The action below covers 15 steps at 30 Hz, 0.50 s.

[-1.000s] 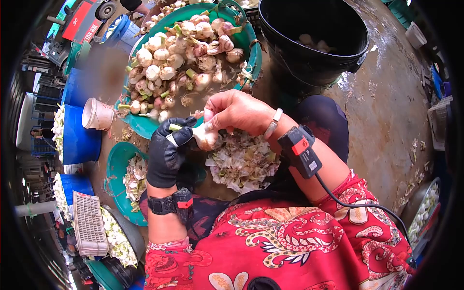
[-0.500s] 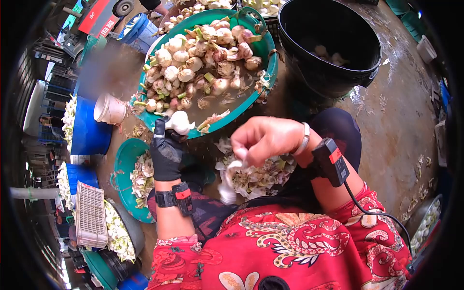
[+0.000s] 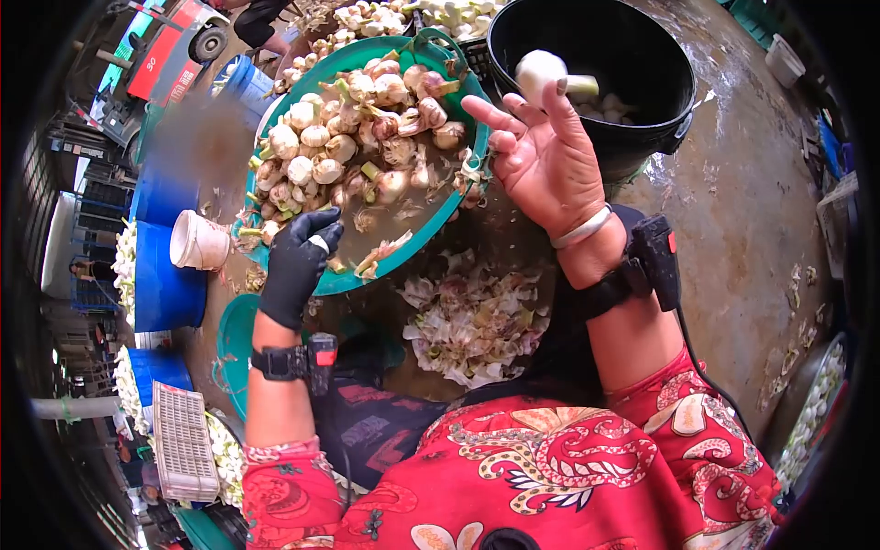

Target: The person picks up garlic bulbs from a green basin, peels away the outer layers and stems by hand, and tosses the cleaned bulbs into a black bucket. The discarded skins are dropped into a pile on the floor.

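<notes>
My left hand (image 3: 298,261), in a black glove, is closed beside the near rim of the green basin (image 3: 417,257); a small white thing shows at its fingers, too little to identify. My right hand (image 3: 550,174) is bare and open, palm up, fingers apart. Just beyond its fingertips, over the black bucket (image 3: 683,137), a blurred white garlic bulb (image 3: 541,75) with a short green stem seems to be loose in the air. Unpeeled garlic bulbs (image 3: 341,147) are heaped in the basin above murky water. Pale bulbs (image 3: 610,108) lie inside the bucket.
Garlic skins (image 3: 477,321) are piled between my legs. To the left stand a pink-white pail (image 3: 199,241), blue tubs (image 3: 165,280) and a plastic crate (image 3: 183,440). A person's dark-clothed leg (image 3: 261,23) and a red vehicle (image 3: 170,55) show at the upper left.
The white bulb at my left hand is gone from there. My right hand has moved up and forward to the bucket and opened. My left hand has risen slightly and closed; the view has shifted.
</notes>
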Available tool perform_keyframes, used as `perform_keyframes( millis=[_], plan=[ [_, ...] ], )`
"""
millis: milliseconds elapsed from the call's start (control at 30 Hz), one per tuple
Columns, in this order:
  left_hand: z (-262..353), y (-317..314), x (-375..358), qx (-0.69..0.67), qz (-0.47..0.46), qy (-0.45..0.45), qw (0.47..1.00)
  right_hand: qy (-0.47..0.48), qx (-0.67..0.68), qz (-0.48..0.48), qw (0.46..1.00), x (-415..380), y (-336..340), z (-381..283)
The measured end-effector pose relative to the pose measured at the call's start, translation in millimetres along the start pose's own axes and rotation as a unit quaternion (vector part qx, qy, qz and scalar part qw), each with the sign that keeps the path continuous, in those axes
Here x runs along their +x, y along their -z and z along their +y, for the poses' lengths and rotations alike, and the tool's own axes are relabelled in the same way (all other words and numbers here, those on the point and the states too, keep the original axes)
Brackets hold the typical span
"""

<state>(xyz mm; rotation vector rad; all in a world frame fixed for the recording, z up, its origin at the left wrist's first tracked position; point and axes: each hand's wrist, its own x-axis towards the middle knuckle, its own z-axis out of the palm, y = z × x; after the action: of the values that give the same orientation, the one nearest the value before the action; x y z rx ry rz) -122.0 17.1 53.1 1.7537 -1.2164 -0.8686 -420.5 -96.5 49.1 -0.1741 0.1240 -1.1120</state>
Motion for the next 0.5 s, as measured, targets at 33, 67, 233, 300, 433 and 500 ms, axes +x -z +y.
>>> perform_keyframes(
  millis=[33,67,233,300,433,500],
  plan=[
    [-16.4,7.1,18.2,0.109,-0.037,-0.029,0.993,-0.025,-0.054,0.016,0.998,0.3,3.0,0.6],
    [-21.7,8.6,35.0,0.216,-0.072,-0.058,0.972,-0.05,-0.108,0.032,0.992,-0.3,9.0,3.4],
    [-24.5,-19.8,99.8,0.497,-0.199,-0.001,0.845,-0.165,-0.506,0.044,0.846,-9.4,5.5,35.0],
    [-35.0,-32.9,112.0,0.54,-0.179,-0.055,0.821,-0.134,-0.631,-0.007,0.764,-6.4,19.5,42.7],
    [-23.6,-61.0,132.7,0.613,-0.163,-0.089,0.768,-0.066,-0.66,-0.003,0.749,-0.3,20.0,44.7],
    [-35.0,-62.7,143.6,0.649,-0.166,-0.095,0.737,-0.078,-0.636,0.0,0.767,1.5,17.0,47.0]
  ],
)
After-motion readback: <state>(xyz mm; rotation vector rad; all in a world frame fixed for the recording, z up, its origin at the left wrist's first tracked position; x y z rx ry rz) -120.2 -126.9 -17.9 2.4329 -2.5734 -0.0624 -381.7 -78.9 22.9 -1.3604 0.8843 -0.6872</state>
